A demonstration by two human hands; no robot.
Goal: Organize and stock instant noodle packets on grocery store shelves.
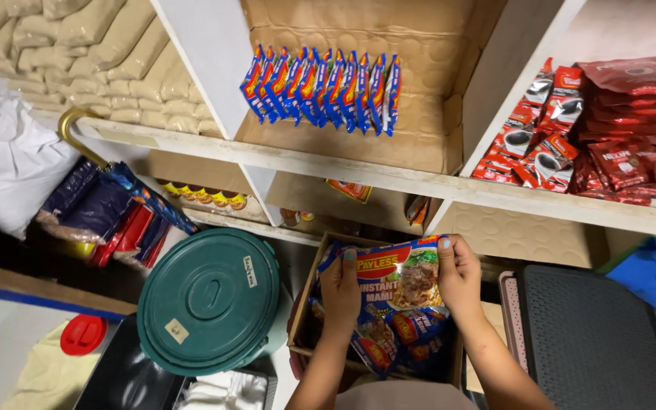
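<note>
Both my hands hold a stack of blue and red instant noodle packets (398, 277) above an open cardboard box (303, 307) on the floor. My left hand (341, 292) grips the stack's left edge and my right hand (458, 275) grips its right edge. More of the same packets (404, 334) lie loose inside the box under my hands. On the white shelf (358, 171) above, a row of matching noodle packets (320, 87) stands upright on a cardboard liner.
A green round bin lid (208, 300) lies left of the box. Red coffee sachets and pouches (609, 129) fill the right shelf bay. A dark crate (597, 342) stands at right. Beige sacks (93, 53), an umbrella handle (77, 129) and a white bag (9, 167) are at left.
</note>
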